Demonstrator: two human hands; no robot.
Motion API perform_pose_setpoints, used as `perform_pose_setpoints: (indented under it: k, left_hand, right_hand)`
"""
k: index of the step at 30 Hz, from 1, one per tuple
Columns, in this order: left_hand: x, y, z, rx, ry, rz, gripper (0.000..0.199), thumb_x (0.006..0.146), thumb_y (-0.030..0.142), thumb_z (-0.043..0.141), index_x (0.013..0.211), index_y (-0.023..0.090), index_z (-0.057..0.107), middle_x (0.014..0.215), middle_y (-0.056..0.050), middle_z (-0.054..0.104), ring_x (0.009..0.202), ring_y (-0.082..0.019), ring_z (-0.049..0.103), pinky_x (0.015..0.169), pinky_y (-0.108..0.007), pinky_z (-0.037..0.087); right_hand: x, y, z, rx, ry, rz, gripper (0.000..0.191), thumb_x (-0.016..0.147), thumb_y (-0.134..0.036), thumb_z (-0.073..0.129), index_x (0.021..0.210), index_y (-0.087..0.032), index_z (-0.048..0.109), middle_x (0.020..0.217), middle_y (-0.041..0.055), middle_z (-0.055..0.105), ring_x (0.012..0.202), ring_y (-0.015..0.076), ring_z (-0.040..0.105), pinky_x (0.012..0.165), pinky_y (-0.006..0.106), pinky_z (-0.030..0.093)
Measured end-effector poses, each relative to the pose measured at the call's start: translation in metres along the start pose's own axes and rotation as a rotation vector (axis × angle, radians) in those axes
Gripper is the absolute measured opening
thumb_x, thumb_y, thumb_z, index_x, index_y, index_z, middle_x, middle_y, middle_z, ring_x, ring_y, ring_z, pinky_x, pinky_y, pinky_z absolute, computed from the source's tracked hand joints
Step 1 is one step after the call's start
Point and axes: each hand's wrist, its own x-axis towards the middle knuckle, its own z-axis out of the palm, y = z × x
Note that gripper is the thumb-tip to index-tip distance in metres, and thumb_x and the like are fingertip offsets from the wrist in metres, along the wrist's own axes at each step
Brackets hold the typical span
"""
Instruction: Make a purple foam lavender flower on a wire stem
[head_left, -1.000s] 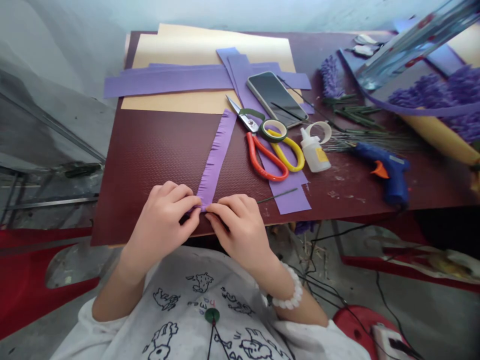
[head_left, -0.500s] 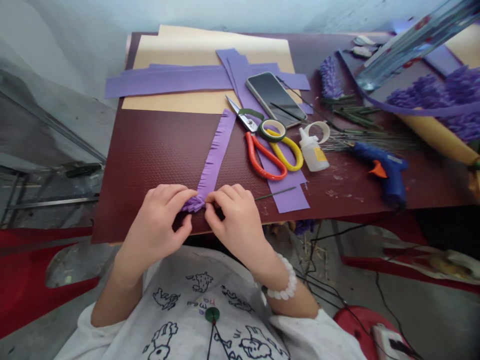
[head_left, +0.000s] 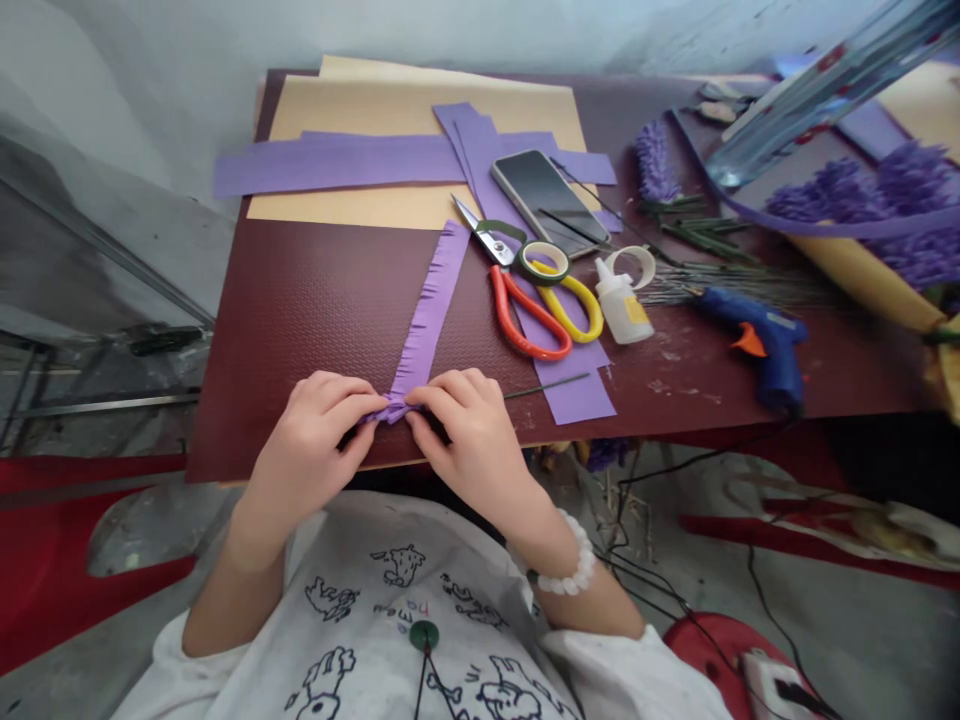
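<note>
A fringed purple paper strip [head_left: 431, 310] lies on the dark red table, its near end bunched into a small roll between my hands. My left hand [head_left: 319, 430] pinches the left side of that roll with thumb and fingers. At its right side, my right hand [head_left: 465, 430] is closed on the green stem [head_left: 547, 385], which sticks out to the right past the fingers. The part of the stem inside the roll is hidden. Right of the strip are scissors [head_left: 529, 310] with red and yellow handles, a roll of green tape [head_left: 545, 262] resting on them.
Purple strips [head_left: 352, 163] and beige sheets [head_left: 337, 210] lie at the back. Further right are a phone [head_left: 547, 200], a glue bottle [head_left: 624, 305], a white tape roll [head_left: 634, 265], a blue glue gun [head_left: 772, 340], wire stems [head_left: 742, 285] and purple flowers [head_left: 847, 190].
My left thumb and fingers have closed together on the bunched paper, where they were further apart. The rolled end sits slightly more covered by the left fingertips. The view has shifted slightly.
</note>
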Motion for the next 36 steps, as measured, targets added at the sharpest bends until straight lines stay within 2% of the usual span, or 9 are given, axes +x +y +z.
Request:
perform_pose_setpoints:
  k: [5, 9, 15, 24, 28, 30, 32, 34, 36]
  left_hand:
    - [-0.006, 0.006, -0.002, -0.011, 0.077, -0.011, 0.029, 0.083, 0.007, 0.056, 0.108, 0.022, 0.058, 0.102, -0.005, 0.062, 0.096, -0.018, 0.058, 0.087, -0.035, 0.050]
    - [-0.007, 0.012, -0.007, -0.044, 0.086, -0.078, 0.042, 0.080, 0.014, 0.062, 0.120, 0.021, 0.052, 0.112, -0.009, 0.058, 0.102, -0.021, 0.058, 0.090, -0.037, 0.051]
    - [-0.004, 0.015, -0.010, -0.066, 0.082, -0.038, 0.025, 0.084, 0.016, 0.061, 0.108, 0.021, 0.059, 0.099, -0.006, 0.067, 0.090, -0.018, 0.061, 0.084, -0.034, 0.053]
    - [0.000, 0.015, -0.007, -0.263, 0.007, -0.202, 0.017, 0.084, 0.019, 0.060, 0.100, 0.020, 0.064, 0.095, -0.003, 0.071, 0.086, -0.015, 0.066, 0.078, -0.026, 0.054]
    - [0.002, 0.021, 0.001, -0.227, 0.125, -0.287, 0.011, 0.081, 0.017, 0.060, 0.090, 0.021, 0.065, 0.085, 0.000, 0.070, 0.075, -0.013, 0.066, 0.073, -0.024, 0.054]
    - [0.003, 0.025, 0.004, -0.194, 0.198, -0.307, 0.011, 0.080, 0.015, 0.059, 0.088, 0.021, 0.064, 0.083, 0.001, 0.069, 0.074, -0.012, 0.065, 0.073, -0.024, 0.054]
    - [0.004, 0.028, 0.005, -0.167, 0.250, -0.304, 0.011, 0.079, 0.013, 0.059, 0.086, 0.021, 0.064, 0.081, 0.001, 0.068, 0.073, -0.012, 0.064, 0.073, -0.024, 0.053]
    - [0.003, 0.031, 0.006, -0.154, 0.274, -0.285, 0.013, 0.079, 0.012, 0.059, 0.087, 0.021, 0.063, 0.080, 0.002, 0.068, 0.073, -0.011, 0.063, 0.073, -0.025, 0.053]
    - [0.003, 0.033, 0.007, -0.157, 0.285, -0.256, 0.015, 0.078, 0.010, 0.059, 0.087, 0.021, 0.063, 0.081, 0.001, 0.067, 0.073, -0.012, 0.063, 0.072, -0.025, 0.052]
  right_hand:
    - [0.003, -0.003, -0.006, -0.007, 0.030, -0.113, 0.014, 0.092, -0.016, 0.047, 0.093, -0.016, 0.060, 0.098, 0.0095, 0.064, 0.091, 0.0205, 0.053, 0.080, 0.034, 0.041]
    - [0.002, -0.004, -0.014, -0.035, 0.078, -0.232, 0.017, 0.092, -0.011, 0.043, 0.095, -0.015, 0.060, 0.095, 0.0087, 0.067, 0.082, 0.0179, 0.055, 0.070, 0.032, 0.042]
    - [-0.001, -0.003, -0.018, -0.067, 0.087, -0.290, 0.020, 0.094, -0.013, 0.042, 0.093, -0.017, 0.061, 0.090, 0.0069, 0.069, 0.077, 0.0162, 0.055, 0.065, 0.031, 0.041]
    - [-0.002, 0.004, -0.014, -0.037, 0.153, -0.335, 0.014, 0.091, -0.012, 0.049, 0.093, -0.019, 0.061, 0.089, 0.0040, 0.071, 0.079, 0.0154, 0.059, 0.073, 0.032, 0.041]
    - [-0.007, 0.002, -0.007, -0.055, 0.281, -0.207, 0.021, 0.089, -0.011, 0.051, 0.102, -0.025, 0.059, 0.102, 0.0021, 0.071, 0.107, 0.0206, 0.061, 0.101, 0.045, 0.029]
    - [-0.013, -0.001, -0.004, -0.020, 0.446, -0.107, 0.025, 0.085, -0.010, 0.052, 0.103, -0.027, 0.058, 0.103, 0.0027, 0.070, 0.112, 0.0240, 0.060, 0.104, 0.051, 0.025]
    - [-0.018, -0.002, -0.001, 0.088, 0.581, -0.025, 0.021, 0.084, -0.011, 0.051, 0.096, -0.027, 0.057, 0.092, 0.0033, 0.068, 0.102, 0.0242, 0.063, 0.098, 0.051, 0.035]
    - [-0.020, -0.003, 0.000, 0.265, 0.555, 0.069, 0.014, 0.084, -0.016, 0.052, 0.093, -0.025, 0.057, 0.087, 0.0047, 0.066, 0.093, 0.0230, 0.063, 0.088, 0.046, 0.045]
    - [-0.018, -0.002, -0.001, 0.451, 0.412, 0.156, 0.014, 0.086, -0.022, 0.054, 0.100, -0.022, 0.058, 0.097, 0.0083, 0.066, 0.098, 0.0227, 0.062, 0.087, 0.043, 0.049]
